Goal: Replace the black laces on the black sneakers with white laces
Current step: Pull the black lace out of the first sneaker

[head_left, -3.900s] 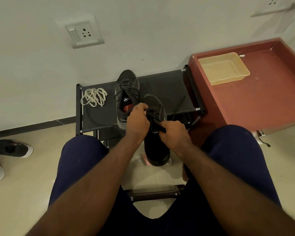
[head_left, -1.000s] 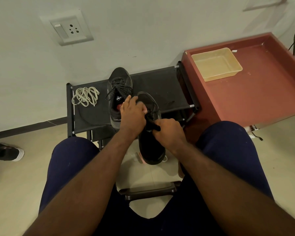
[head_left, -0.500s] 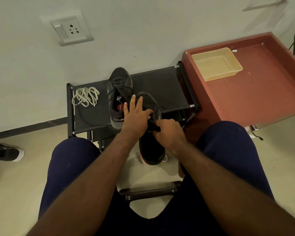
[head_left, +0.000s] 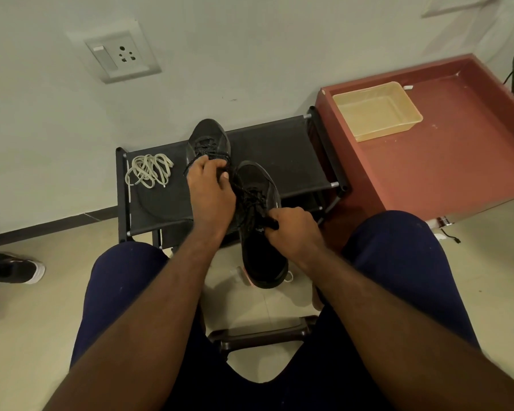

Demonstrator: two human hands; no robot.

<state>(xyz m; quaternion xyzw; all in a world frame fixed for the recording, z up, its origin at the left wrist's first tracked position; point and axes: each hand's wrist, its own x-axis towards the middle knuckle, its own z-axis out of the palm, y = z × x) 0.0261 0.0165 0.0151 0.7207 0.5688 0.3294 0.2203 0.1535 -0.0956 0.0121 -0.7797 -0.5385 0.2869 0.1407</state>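
Near black mesh sneaker held over front edge of black fabric-topped shoe rack, heel toward person. Right hand clamped on it at tongue. Left hand, apart from right, fingers curled, pinching its black lace. Second black sneaker on rack, laced. Loose bundle of flat white laces just left of it.

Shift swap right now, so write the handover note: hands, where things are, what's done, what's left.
Left hand: pinches a black lace running to the near black sneaker.
Right hand: grips that sneaker at its tongue.
Far black sneaker: on the shoe rack, black-laced.
White laces: bundled on the rack, untouched.
Done: nothing finished; both sneakers hold black laces.
Left: strip both, thread the white laces.
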